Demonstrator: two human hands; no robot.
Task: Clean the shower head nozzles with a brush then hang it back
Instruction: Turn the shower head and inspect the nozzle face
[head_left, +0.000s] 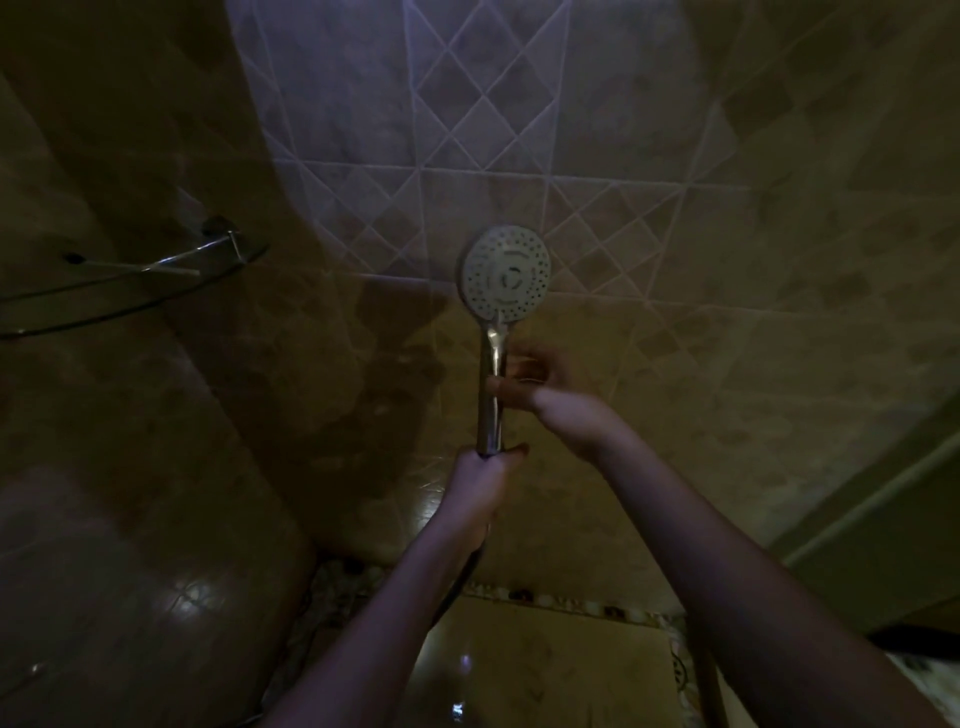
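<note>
I see the shower head (505, 275) held upright in dim light, its round nozzle face turned toward me. The left hand (480, 483) grips the bottom of its chrome handle (491, 415), where the dark hose (467, 566) drops away. The right hand (535, 384) curls round the handle higher up, below the face. Behind stands the tiled wall (519, 130); a glass corner shelf (156, 291) sits far left.

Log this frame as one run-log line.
shower head: upright, face toward camera | left hand: grips handle bottom | right hand: holds handle midway | brush: not in view
</note>
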